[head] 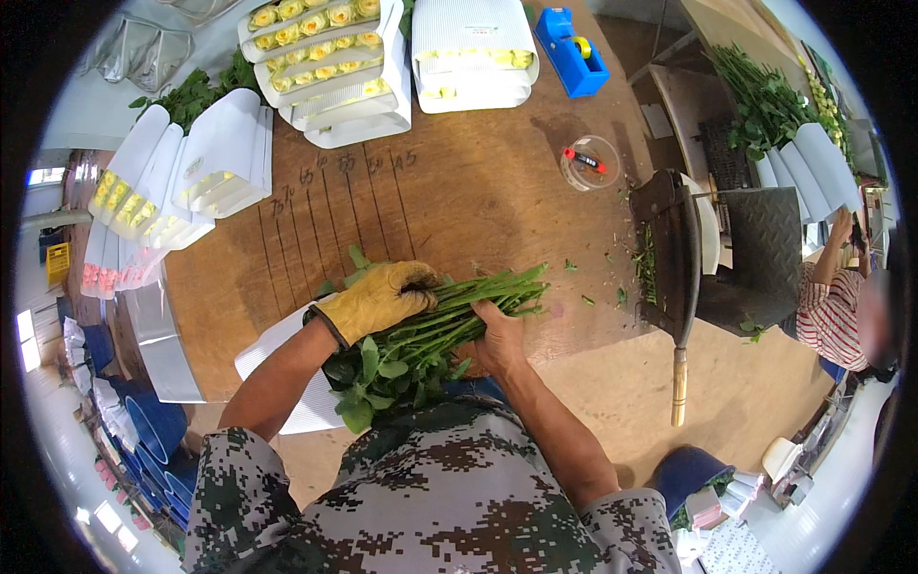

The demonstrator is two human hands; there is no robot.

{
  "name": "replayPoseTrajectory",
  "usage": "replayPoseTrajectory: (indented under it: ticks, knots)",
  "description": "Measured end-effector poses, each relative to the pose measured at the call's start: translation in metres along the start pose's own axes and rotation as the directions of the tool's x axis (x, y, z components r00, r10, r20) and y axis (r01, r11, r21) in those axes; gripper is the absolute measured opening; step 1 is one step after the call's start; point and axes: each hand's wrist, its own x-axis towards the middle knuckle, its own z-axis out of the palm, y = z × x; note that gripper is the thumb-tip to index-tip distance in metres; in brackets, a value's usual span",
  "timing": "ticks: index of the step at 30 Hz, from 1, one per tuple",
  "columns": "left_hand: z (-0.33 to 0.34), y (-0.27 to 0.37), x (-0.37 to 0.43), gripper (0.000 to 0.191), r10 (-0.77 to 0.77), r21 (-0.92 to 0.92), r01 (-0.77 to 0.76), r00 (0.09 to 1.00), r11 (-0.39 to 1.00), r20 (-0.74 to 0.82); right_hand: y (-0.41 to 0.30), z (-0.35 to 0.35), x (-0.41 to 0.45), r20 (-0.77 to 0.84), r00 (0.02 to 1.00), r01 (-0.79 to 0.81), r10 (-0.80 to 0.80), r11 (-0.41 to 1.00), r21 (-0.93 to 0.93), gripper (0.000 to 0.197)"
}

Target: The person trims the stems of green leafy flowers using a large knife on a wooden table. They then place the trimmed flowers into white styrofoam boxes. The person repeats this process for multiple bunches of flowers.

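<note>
A bundle of green rose stems lies across the near edge of the wooden table, cut ends to the right. My left hand, in a yellow work glove, grips the stems from above. Around their lower ends my bare right hand is closed. Leaves spread below the glove. White corrugated wrapping sticks out to the left of the bundle, under my left forearm; any flower heads are hidden there.
Wrapped yellow roses stand along the table's far side and left. A blue tape dispenser and a round container holding a red marker lie right of them. A lever cutter borders the table's right edge. Beyond it works another person.
</note>
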Motion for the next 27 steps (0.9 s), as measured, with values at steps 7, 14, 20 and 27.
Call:
replayPoseTrajectory:
  ticks: [7, 14, 20, 27]
  knots:
    - [0.002, -0.001, -0.004, 0.031, -0.025, -0.149, 0.024, 1.0, 0.989, -0.001, 0.02, -0.017, 0.018, -0.023, 0.995, 0.102, -0.101, 0.994, 0.036, 0.023]
    - [0.009, 0.0, -0.002, 0.028, -0.001, -0.007, 0.001, 1.0, 1.0, -0.015, 0.011, 0.001, 0.003, -0.061, 0.99, 0.127, -0.125, 0.991, 0.032, 0.03]
    - [0.015, -0.002, -0.001, 0.029, 0.15, 0.23, -0.128, 0.985, 0.965, -0.08, 0.021, -0.022, 0.02, -0.077, 0.994, 0.074, -0.076, 0.997, -0.021, 0.033]
    - [0.011, -0.003, -0.009, 0.049, 0.111, 0.126, -0.129, 0.984, 0.984, 0.142, 0.019, -0.021, 0.02, 0.016, 0.993, 0.121, -0.12, 0.988, -0.097, 0.035]
